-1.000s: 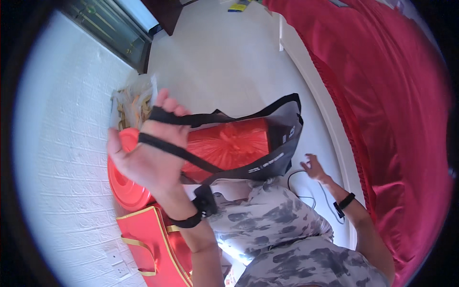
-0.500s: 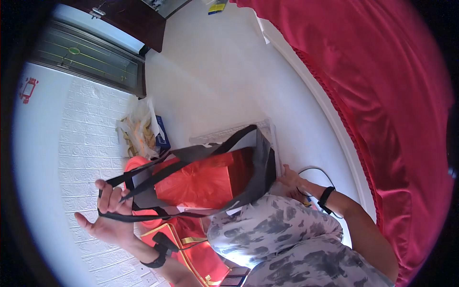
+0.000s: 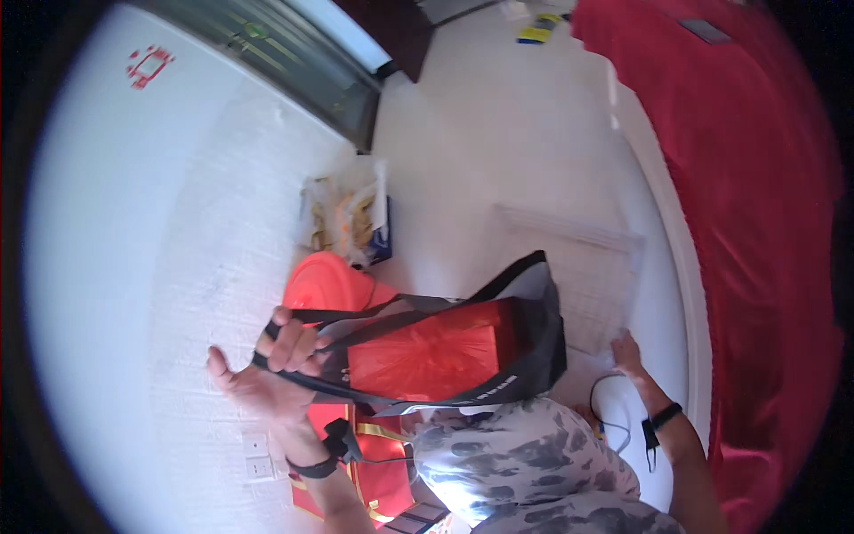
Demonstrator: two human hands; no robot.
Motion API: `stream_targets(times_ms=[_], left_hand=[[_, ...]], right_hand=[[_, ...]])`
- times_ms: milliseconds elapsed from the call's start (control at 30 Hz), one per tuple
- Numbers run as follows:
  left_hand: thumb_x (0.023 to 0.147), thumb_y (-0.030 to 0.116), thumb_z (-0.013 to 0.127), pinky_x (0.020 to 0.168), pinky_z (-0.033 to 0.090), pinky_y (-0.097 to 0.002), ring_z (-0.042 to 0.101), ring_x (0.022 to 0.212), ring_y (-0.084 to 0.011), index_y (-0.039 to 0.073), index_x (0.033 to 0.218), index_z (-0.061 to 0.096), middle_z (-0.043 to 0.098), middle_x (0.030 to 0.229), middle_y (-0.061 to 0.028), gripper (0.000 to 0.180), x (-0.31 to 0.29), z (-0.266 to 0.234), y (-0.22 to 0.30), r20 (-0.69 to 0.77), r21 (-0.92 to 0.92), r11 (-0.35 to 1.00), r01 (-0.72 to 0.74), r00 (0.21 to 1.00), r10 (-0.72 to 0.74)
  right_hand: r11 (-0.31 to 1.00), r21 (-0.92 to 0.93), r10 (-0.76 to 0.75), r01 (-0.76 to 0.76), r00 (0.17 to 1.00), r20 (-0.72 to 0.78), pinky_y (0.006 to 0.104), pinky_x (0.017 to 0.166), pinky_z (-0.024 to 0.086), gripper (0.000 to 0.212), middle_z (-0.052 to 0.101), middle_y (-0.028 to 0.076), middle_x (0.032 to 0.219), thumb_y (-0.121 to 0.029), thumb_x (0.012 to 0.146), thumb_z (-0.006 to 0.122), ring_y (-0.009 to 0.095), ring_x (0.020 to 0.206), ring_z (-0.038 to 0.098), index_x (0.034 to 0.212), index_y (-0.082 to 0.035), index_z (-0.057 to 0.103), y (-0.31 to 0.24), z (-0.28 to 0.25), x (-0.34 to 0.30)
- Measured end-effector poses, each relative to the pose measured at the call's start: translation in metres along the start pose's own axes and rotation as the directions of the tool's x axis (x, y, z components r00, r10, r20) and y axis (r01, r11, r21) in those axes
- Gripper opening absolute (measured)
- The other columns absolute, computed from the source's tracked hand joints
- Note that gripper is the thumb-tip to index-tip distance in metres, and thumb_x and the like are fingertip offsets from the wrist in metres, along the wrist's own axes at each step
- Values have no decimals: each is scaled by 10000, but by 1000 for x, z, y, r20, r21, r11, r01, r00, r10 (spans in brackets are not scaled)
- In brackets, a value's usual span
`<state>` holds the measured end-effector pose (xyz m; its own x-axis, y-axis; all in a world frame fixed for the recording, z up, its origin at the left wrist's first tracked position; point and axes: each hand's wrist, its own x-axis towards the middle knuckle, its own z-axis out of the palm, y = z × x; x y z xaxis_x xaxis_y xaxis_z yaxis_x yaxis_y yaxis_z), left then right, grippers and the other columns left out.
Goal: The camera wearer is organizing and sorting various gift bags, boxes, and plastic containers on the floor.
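Straps of a black bag, red bundle inside, loop the left hand, fingers curled, by the knees; a pale panel now lies more exposed, right hand at its corner, grip unclear

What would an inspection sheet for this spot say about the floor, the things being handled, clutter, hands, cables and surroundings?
Surface: pale floor, smooth-looking.
Things handled: black bag with a red bundle inside; clear plastic piece on the floor, partly behind the bag.
Clutter: red round item, see-through bag and gold-trimmed red bag along the wall side.
Hands: left hand has fingers curled around the black bag's straps; right hand is at the clear piece's near corner, grip unclear.
Cables: thin dark cable looped near the right forearm.
Surroundings: white textured wall, red cloth, dark door.
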<state>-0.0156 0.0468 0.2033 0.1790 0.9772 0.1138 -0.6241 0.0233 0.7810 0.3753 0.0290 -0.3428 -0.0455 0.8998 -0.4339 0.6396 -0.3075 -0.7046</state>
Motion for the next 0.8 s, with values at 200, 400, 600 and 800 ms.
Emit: stream_targets(times_ms=[200,400,600,800], left_hand=[[727,592,567,857,322,-359,390,709,-163,-61,1139,446,411,721,-10,781,-4,-4,-19,-95,-38,997,-62,994,58],[719,576,593,868,319,-374,377,691,-152,-41,1115,420,380,706,-4,753,-8,-24,-22,-112,-79,996,-49,993,40],[736,607,556,871,316,-389,366,669,-139,-32,1109,430,365,690,11,751,-22,-34,-22,-138,-58,996,-74,988,65],[747,596,542,888,332,-384,394,694,-161,-62,1117,458,424,691,-17,760,19,-24,-23,-30,-128,991,-51,998,47]], right_hand=[[868,497,98,7,978,-184,482,990,343,744,420,335,1241,-323,473,837,492,1142,421,1060,22,537,23,-5,8],[673,-569,-586,473,810,-19,522,805,453,664,418,320,1213,-274,615,690,509,1036,470,1168,-1,444,75,-13,63],[750,616,181,-239,971,157,558,624,563,565,334,226,1320,-134,852,496,512,1098,432,1345,-55,229,-62,-19,85],[882,435,141,-183,982,127,450,521,585,686,282,273,1345,-199,845,514,483,988,536,1365,11,117,-62,-37,97]])
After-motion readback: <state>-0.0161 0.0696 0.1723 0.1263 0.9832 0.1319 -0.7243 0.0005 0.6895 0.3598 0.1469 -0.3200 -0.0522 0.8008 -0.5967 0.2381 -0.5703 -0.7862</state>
